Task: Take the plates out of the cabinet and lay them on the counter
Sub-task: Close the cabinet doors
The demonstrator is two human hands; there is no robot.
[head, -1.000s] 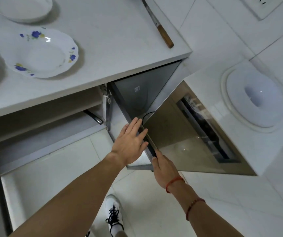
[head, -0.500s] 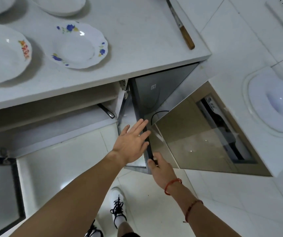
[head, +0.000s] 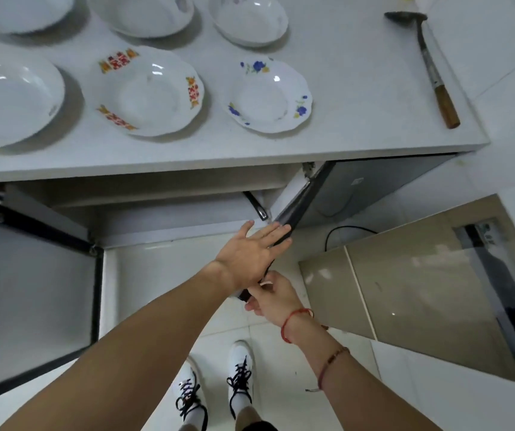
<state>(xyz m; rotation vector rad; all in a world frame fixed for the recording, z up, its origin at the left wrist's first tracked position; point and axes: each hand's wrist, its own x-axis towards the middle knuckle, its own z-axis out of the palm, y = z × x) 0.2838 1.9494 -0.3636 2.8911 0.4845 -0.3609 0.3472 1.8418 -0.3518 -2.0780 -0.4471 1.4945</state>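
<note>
Several white plates lie on the counter (head: 358, 88): one with blue flowers (head: 270, 94), one with red and orange patterns (head: 147, 91), a plain one (head: 7, 98) at the left, and more along the top edge. The cabinet (head: 156, 209) under the counter stands open and no plates show inside. My left hand (head: 251, 250) lies flat with fingers spread on the inside of the right cabinet door (head: 299, 200). My right hand (head: 270, 295) grips that door's lower edge from below.
A ladle with a wooden handle (head: 433, 76) lies on the counter's right end. The left cabinet door (head: 25, 293) hangs open. A glass-fronted appliance (head: 436, 290) stands at the right with a black cable beside it. My shoes (head: 215, 390) are on the tiled floor.
The view has swung left and up, so more plates on the counter show. The right cabinet door has swung toward the cabinet with both hands on it. The right hand's fingers have curled onto its edge.
</note>
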